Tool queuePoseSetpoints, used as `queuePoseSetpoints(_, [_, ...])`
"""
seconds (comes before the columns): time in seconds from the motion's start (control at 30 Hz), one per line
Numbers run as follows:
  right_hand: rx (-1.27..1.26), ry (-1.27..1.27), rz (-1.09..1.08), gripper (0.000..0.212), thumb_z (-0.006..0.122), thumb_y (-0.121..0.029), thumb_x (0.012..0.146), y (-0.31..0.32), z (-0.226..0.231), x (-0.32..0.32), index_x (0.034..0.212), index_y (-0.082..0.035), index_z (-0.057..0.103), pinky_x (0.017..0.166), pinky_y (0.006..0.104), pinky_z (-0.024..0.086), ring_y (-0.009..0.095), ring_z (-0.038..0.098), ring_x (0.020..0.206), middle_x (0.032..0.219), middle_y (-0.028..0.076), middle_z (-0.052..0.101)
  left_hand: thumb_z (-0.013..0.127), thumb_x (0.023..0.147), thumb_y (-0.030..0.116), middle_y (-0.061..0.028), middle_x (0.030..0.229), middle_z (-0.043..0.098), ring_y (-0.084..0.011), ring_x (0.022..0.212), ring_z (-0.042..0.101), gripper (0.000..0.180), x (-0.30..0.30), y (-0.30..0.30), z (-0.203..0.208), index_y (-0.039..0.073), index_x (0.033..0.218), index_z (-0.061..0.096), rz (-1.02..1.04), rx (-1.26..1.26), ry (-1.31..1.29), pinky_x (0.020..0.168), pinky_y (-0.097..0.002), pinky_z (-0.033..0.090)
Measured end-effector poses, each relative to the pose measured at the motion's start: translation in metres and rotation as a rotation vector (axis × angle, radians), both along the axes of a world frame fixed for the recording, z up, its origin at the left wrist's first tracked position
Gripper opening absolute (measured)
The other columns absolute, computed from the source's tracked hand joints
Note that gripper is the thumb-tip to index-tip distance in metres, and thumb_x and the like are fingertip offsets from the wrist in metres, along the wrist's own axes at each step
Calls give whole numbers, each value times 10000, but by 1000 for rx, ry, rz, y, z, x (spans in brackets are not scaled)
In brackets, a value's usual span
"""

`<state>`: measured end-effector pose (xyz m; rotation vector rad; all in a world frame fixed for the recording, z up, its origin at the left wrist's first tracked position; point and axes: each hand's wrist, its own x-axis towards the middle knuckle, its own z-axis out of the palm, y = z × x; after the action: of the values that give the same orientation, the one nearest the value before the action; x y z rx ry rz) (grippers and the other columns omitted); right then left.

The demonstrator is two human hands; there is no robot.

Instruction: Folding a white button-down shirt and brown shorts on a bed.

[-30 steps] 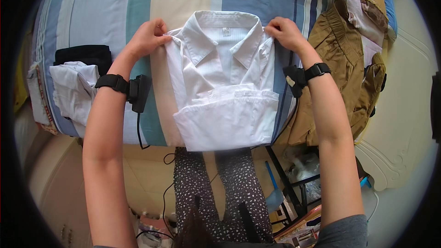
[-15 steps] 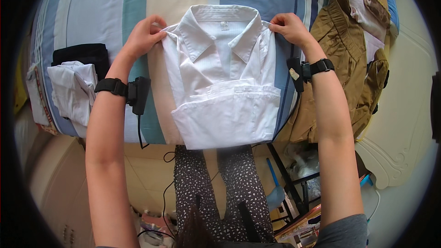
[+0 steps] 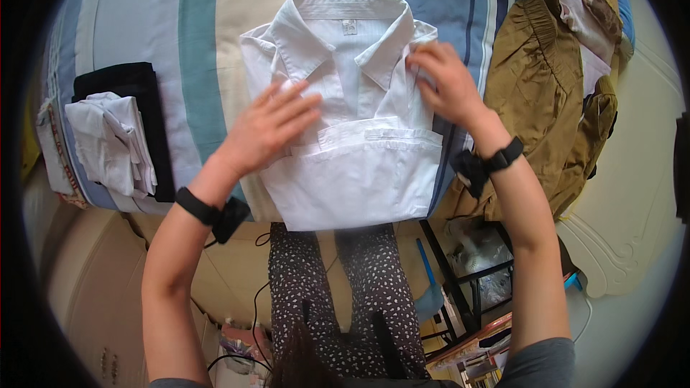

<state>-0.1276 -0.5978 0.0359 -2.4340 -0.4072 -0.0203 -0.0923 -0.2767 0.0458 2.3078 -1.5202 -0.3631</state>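
A white collared shirt (image 3: 352, 194) lies front up on the striped bedspread, its lower part folded up over its front. The collar faces away from me, spread apart with a small label inside. My left hand (image 3: 267, 129) rests on the left of the shirt's front, fingers stretched out below the collar. At the shirt's right edge, below the shoulder, my right hand (image 3: 447, 88) touches the cloth with bent fingers, thumb apart from them. Neither hand grips the fabric. Each wrist wears a black strap with a small dark device.
Folded white clothing (image 3: 111, 144) lies on black folded clothing (image 3: 162, 136) at the left. Brown trousers (image 3: 535, 93) spread along the right side, near more folded cloth. The bedspread's (image 3: 144, 14) front edge runs just before my legs. A black metal frame (image 3: 467, 280) stands below at right.
Both hands have let go of the shirt's shoulders and come nearer to me. My left hand has moved inward over the front. The shoulder cloth now lies down, and the shirt sits slightly farther away.
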Motion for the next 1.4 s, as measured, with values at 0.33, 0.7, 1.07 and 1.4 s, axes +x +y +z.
queuePoseSetpoints(0.33, [58,475,-387,223,475,-9,708,0,18,-3,847,-30,648,623,327,468,269,589,667,830,122,631,628,699,-20,-66,1063,553,-225,1005,523,256,14,15,-3,78,936,627,286,-264,-177,809,-366,449])
queuePoseSetpoints(0.7, [-84,-100,-198,462,448,94,721,-15,10,-27,1143,-64,551,851,361,451,238,551,994,1098,130,572,520,763,86,-12,1269,490,-224,1212,426,405,2,39,-11,161,1161,539,75,-3,-142,1040,-411,268])
queuePoseSetpoints(1.07, [-449,-146,558,527,503,-139,810,-14,-17,-123,1251,-416,424,1086,542,85,186,306,1290,1369,-61,363,348,829,194,105,1408,317,-105,1305,286,516,-51,71,-33,301,1333,363,-362,112,-293,1110,-442,1])
queuePoseSetpoints(1.4, [-254,421,532,491,581,-91,745,1,11,-87,1190,-293,538,1075,491,146,215,355,1258,1349,7,412,474,791,98,35,1339,431,-155,1282,332,483,-50,50,-21,194,1264,467,-69,179,190,1062,-391,209])
